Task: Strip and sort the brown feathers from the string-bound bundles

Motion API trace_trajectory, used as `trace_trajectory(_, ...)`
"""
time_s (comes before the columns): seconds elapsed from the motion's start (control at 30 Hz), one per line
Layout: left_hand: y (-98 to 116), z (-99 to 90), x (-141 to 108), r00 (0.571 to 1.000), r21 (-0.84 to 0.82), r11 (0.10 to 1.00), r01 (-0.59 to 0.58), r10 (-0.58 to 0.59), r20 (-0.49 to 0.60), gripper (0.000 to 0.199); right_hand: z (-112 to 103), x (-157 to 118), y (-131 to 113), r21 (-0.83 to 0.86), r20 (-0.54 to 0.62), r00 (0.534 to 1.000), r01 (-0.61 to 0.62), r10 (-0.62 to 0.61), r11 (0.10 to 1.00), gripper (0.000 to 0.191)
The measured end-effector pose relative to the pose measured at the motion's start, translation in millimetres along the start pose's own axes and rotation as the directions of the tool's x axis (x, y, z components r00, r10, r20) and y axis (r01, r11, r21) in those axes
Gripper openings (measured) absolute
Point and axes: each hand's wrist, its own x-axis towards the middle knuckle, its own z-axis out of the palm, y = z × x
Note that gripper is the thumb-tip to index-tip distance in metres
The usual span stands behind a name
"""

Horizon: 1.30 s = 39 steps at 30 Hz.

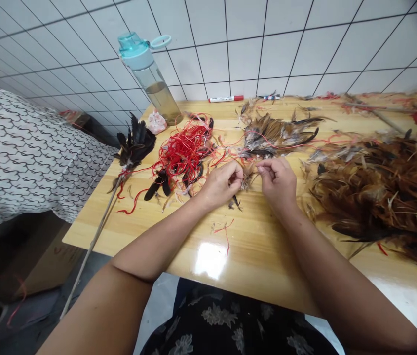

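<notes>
My left hand (225, 185) is closed over the middle of the table, its fingers curled; whatever may be in them is hidden. My right hand (278, 182) is a short way to the right, thumb and fingers pinched together at the edge of some small brown feathers (248, 177). These feathers lie in the gap between both hands, and I cannot tell whether either hand grips one. Just behind is a bundle of brown and black feathers (278, 132) with red string across it. Left of my left hand lies a tangled heap of red string (184, 150).
A large pile of brown feathers (386, 187) covers the right side. A stick with black feathers (134, 145) juts over the left edge. Behind stand a water bottle (156, 84) and a red-capped marker (226, 99), near the tiled wall (245, 59). Patterned cloth (34, 153) hangs at left.
</notes>
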Motion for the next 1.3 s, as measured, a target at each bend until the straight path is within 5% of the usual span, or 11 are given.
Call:
trace_trajectory(0.3,1.2,-0.2,-1.8,0.998,-0.016,0.998,-0.063,0.063,-0.002,0.012,8.6,-8.4,0.5,-0.095,0.331,0.941,0.107,-0.07,0.99,0.024)
trace_trajectory(0.57,0.7,-2.5,-0.3,0.989,0.016,0.989,-0.146,0.145,0.016,0.012,10.8,-0.7,11.1,0.188,0.162,0.987,-0.052,0.021,0.981,0.013)
trace_trajectory(0.87,3.6,-6.6,-0.6,0.984,0.053,0.983,-0.173,0.175,-0.036,0.011,5.9,-1.2,1.5,0.191,0.169,0.978,0.086,-0.119,0.978,0.016)
trace_trajectory(1.3,-0.5,-5.1,0.6,0.959,0.083,0.959,-0.272,0.277,-0.056,0.013,7.8,1.8,6.5,0.387,0.247,0.969,-0.102,0.003,0.917,0.009)
